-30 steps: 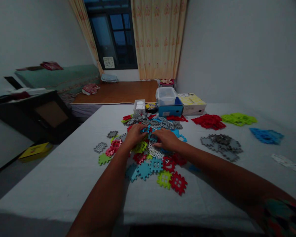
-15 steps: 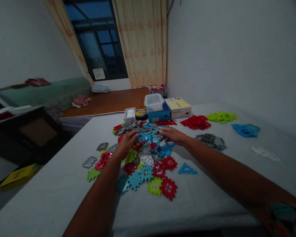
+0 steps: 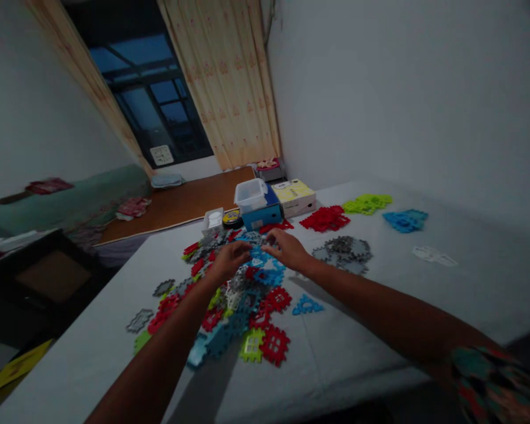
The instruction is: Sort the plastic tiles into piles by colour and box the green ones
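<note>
My left hand (image 3: 230, 261) hovers over the left side of a mixed pile of flat, notched plastic building pieces, its fingers curled but apart. Facing it from the right, my right hand (image 3: 286, 248) has its thumb and forefinger spread. Neither appears to grip a piece, though the fingertips are small and dim. Light-blue interlocking pieces (image 3: 269, 275) lie between and just below the hands. Closer to me in the pile are red square pieces (image 3: 274, 346), a lime window-shaped piece (image 3: 252, 345) and white pieces (image 3: 235, 293). A blue triangular piece (image 3: 308, 305) lies apart on the right.
Sorted heaps stand to the right: red (image 3: 325, 218), lime (image 3: 367, 204), blue (image 3: 405, 221), grey (image 3: 344, 253) and white (image 3: 433, 256). Behind the pile are a clear plastic tub (image 3: 251, 195) on a blue box (image 3: 262, 218), a yellow box (image 3: 295, 197) and a round black tin (image 3: 232, 218).
The view has turned right and tilted, so the scene sits further left. My hands stay above the pile, and the right thumb and forefinger look further apart.
</note>
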`<state>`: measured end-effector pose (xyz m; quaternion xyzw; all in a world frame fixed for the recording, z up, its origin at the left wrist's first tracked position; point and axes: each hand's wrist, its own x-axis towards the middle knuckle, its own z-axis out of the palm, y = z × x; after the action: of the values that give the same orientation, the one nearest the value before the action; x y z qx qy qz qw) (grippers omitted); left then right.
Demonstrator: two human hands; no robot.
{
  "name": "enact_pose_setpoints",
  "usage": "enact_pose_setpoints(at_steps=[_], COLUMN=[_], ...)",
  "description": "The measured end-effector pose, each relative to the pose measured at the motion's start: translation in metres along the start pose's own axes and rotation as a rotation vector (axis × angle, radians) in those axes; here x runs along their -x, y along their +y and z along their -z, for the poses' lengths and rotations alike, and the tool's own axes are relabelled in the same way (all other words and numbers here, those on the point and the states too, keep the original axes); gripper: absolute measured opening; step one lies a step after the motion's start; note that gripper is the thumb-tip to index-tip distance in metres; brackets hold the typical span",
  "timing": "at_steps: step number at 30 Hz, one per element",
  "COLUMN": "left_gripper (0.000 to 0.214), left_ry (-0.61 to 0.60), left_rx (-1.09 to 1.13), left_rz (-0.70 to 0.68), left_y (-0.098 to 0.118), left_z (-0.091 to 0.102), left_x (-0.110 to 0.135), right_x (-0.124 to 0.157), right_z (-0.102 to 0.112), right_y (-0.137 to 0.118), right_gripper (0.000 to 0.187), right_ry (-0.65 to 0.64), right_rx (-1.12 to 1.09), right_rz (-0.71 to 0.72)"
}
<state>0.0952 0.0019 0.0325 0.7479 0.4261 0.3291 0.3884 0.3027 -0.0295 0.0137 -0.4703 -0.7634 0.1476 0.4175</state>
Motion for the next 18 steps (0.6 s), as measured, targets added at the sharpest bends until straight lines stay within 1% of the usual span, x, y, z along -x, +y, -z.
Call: enact_pose_setpoints(at_steps=[2, 4, 5, 7, 8, 10, 11, 12, 13, 14, 15, 16, 18], left_gripper=[0.042, 0.048, 0.051, 0.052, 0.048, 0.038, 0.035, 0.034, 0.034, 0.035, 0.034, 0.033, 0.031], left_ry=[-0.02, -0.04, -0.048, -0.066, -0.075, -0.09, -0.092, -0.092, -0.093, -0.095, -0.094, -0.09, -0.07], left_rx=[-0.004, -0.013, -0.023, -0.064, -0.101, -0.186, -0.227, -0.265, -0.301, -0.335, -0.371, -0.407, -0.464], left_rz=[-0.037, -0.063, -0.074, -0.109, -0.133, -0.166, -0.161, -0.142, -0.114, -0.088, -0.073, -0.068, -0.082], left_y=[0.007, 0.016, 0.02, 0.026, 0.027, 0.024, 0.021, 0.018, 0.015, 0.012, 0.01, 0.008, 0.005], left_z=[-0.016, -0.032, -0.038, -0.044, -0.043, -0.034, -0.027, -0.02, -0.013, -0.006, -0.001, 0.004, 0.01], left_x=[-0.007, -0.011, -0.011, -0.006, -0.002, 0.009, 0.015, 0.021, 0.026, 0.031, 0.035, 0.039, 0.046], right_x=[0.0, 0.001, 0.003, 0.009, 0.014, 0.03, 0.04, 0.052, 0.064, 0.076, 0.087, 0.097, 0.111], right_z=[0.014, 0.035, 0.051, 0.094, 0.121, 0.18, 0.208, 0.234, 0.256, 0.273, 0.285, 0.294, 0.303], right_y=[0.01, 0.025, 0.036, 0.066, 0.085, 0.129, 0.151, 0.172, 0.191, 0.206, 0.219, 0.23, 0.247], right_gripper=[0.024, 0.019, 0.02, 0.028, 0.032, 0.028, 0.026, 0.025, 0.023, 0.02, 0.018, 0.021, 0.028], right_ry=[-0.034, -0.069, -0.05, 0.066, 0.135, 0.327, 0.392, 0.409, 0.4, 0.385, 0.366, 0.352, 0.345], right_rx=[0.011, -0.001, -0.004, 0.023, 0.056, 0.227, 0.335, 0.435, 0.523, 0.593, 0.634, 0.639, 0.643], right_rz=[0.068, 0.094, 0.07, -0.045, -0.128, -0.331, -0.43, -0.525, -0.618, -0.672, -0.68, -0.661, -0.613])
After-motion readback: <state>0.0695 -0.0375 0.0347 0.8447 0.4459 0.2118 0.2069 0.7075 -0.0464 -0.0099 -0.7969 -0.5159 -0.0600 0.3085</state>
